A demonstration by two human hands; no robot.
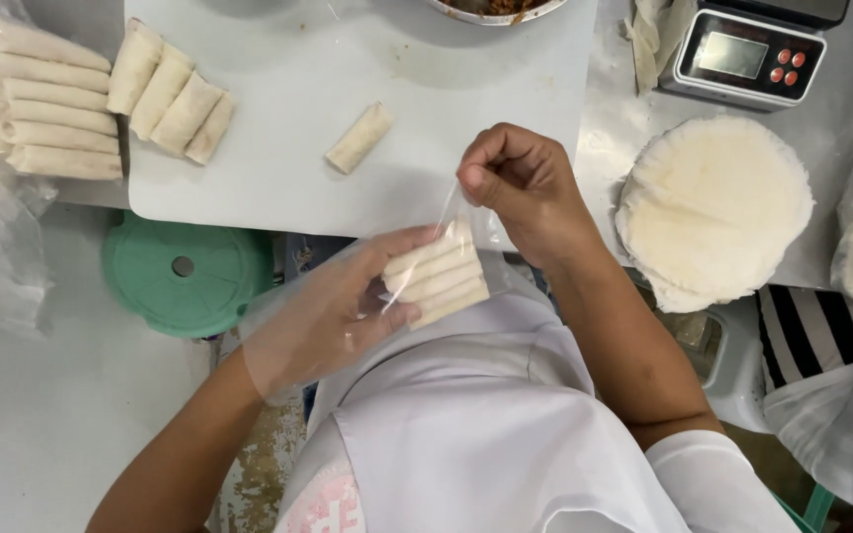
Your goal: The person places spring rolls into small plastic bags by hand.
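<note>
My left hand (333, 311) is inside a clear plastic bag (278, 326), gripping several pale spring rolls (434, 276) stacked side by side. My right hand (520, 183) pinches the bag's upper edge just above the rolls, fingers closed on the film. Both hands are held over my white apron, just in front of the white cutting board (348, 158). One loose spring roll (359, 137) lies on the board beyond my hands.
Several rolls (172, 94) lie in a row at the board's left; a bagged stack of rolls (46, 114) sits further left. A pile of round wrappers (713, 207) and a digital scale (747, 54) are at right. A green stool (185, 276) stands below; another person's striped sleeve (807, 331) shows at right.
</note>
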